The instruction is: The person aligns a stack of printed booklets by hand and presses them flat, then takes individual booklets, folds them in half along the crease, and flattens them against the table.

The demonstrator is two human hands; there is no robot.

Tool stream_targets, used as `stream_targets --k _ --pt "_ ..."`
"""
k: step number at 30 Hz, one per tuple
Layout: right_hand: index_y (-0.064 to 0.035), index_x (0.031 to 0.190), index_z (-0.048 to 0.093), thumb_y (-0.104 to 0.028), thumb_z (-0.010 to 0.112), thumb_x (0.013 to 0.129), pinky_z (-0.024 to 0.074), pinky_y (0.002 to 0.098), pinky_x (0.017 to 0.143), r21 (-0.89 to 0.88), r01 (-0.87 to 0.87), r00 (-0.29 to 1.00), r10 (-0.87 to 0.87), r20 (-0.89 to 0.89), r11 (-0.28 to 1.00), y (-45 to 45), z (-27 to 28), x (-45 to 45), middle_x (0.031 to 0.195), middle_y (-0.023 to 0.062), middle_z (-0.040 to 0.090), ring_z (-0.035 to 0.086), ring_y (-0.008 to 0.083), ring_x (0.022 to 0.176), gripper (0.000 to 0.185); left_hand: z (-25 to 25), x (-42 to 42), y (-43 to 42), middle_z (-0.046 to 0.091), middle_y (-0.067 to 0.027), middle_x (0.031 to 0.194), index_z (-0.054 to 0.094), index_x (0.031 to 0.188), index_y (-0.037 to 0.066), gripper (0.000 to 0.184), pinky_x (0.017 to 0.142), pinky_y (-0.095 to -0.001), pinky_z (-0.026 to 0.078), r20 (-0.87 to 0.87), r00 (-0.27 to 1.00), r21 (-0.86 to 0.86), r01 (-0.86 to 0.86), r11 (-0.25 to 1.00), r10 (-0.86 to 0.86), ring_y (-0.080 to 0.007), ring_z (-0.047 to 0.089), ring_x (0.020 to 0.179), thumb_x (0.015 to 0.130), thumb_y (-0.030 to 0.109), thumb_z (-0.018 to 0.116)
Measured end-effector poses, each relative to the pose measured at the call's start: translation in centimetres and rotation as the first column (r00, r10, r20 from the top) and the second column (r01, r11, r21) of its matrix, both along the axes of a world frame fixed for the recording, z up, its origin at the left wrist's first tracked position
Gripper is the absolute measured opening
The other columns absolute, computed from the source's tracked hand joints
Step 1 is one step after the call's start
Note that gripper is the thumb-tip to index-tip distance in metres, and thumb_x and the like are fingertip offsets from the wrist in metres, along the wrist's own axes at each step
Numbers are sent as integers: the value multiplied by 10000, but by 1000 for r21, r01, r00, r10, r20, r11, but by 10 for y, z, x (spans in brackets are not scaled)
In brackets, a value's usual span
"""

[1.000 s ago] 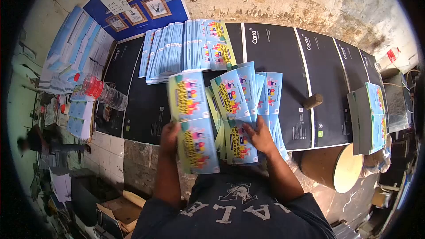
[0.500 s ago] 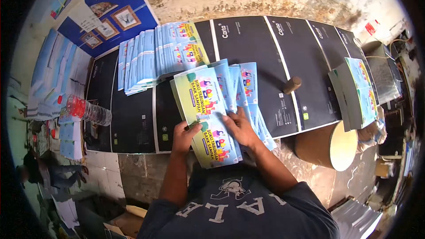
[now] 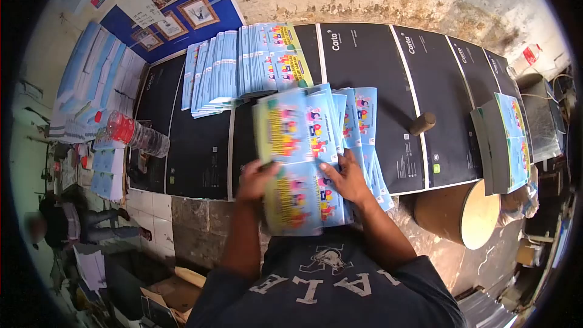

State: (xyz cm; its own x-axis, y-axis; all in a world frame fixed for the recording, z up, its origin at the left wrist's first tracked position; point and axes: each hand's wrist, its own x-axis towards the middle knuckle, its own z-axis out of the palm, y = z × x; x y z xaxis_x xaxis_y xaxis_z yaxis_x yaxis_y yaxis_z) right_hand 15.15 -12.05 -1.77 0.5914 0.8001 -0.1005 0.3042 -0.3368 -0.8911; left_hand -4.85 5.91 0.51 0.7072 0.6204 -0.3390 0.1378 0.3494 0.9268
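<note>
- Your left hand (image 3: 256,180) pinches a flat, slick-looking sheet (image 3: 288,191) (blurred) by its edge.
- Your right hand (image 3: 348,180), thumb on top, grips the paper fan (image 3: 327,123) just beside.
- Right of that hand, a blunt wooden cylinder (image 3: 423,123) meets black board (image 3: 449,164).

1. Your long table (image 3: 291,33), topped with black panels printed "Carta", stretches beneath and beyond your grip, white lines between the panels.
2. Overlapping rows of blue booklets (image 3: 221,73) lie beyond your left hand (image 3: 257,179), towards the far edge.
3. A clear bottle (image 3: 146,138) with a red label sits well left of your grip.
4. Loose booklets (image 3: 364,112) fan out at your right hand (image 3: 347,179).
5. A short wooden piece (image 3: 422,123) sits apart, right of that fan.
6. A thick booklet stack (image 3: 510,143) rises at the right end, farthest from your grip.
</note>
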Motion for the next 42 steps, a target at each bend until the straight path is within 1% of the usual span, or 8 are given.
stream_targets --k 5,11,14,15,18,21,23,42 --pt "41 1233 641 -360 755 898 414 423 1048 -18 -63 997 62 -47 998 0 7 7 1301 219 516 508 345 1243 535 -22 50 -39 720 -59 924 707 1039 -23 196 684 -275 545 91 993 -113 -61 992 71 -107 665 758 930 141 714" --pt "-4 1226 645 -303 725 929 437 389 989 322 93 862 85 -500 942 4 -10 5 1141 182 561 552 278 1101 429 -23 13 -17 719 -51 939 711 1045 0 233 727 -269 536 11 971 -19 -238 971 238 -111 663 801 964 217 683" --pt "2 1207 648 -237 727 922 449 401 981 156 142 718 7 -696 978 -1 -9 11 1153 204 586 583 318 1071 381 12 -30 8 717 -64 984 706 1083 9 233 744 -289 542 142 955 -131 -243 961 260 -137 678 827 966 205 660" --pt "2 1207 648 -237 727 922 449 401 981 156 144 715 6 -699 977 -3 -12 13 1153 204 586 583 318 1071 381 20 -38 12 717 -63 990 704 1092 12 220 756 -292 542 190 948 -172 -223 960 254 -137 680 839 968 187 652" --pt "17 1206 647 -258 752 883 454 433 994 19 -68 996 69 -48 997 1 18 8 1242 248 568 552 409 1138 437 8 -22 6 712 -47 992 703 1096 17 213 773 -287 533 18 993 47 -121 992 120 -126 671 844 972 183 652" --pt "1 1231 655 -402 776 857 423 429 1050 197 71 949 -5 -316 978 1 -5 4 1266 252 547 532 390 1211 563 -18 32 -22 713 -27 950 714 1075 6 191 736 -272 528 93 990 -78 -101 992 108 -93 650 815 930 130 715" --pt "17 1231 651 -438 779 853 416 425 1059 99 -35 970 58 -235 994 0 -2 6 1298 242 521 520 362 1247 605 -23 52 -36 723 -39 949 713 1067 -8 206 723 -270 532 41 994 116 -102 988 98 -91 651 809 934 151 715" --pt "42 1244 579 -225 754 913 484 345 964 257 2 853 132 -504 966 -2 -9 12 1194 129 618 601 195 1097 460 -37 33 -29 718 -154 1050 652 1139 -34 314 825 -356 571 41 999 -93 -26 995 29 -218 709 918 1018 242 566"
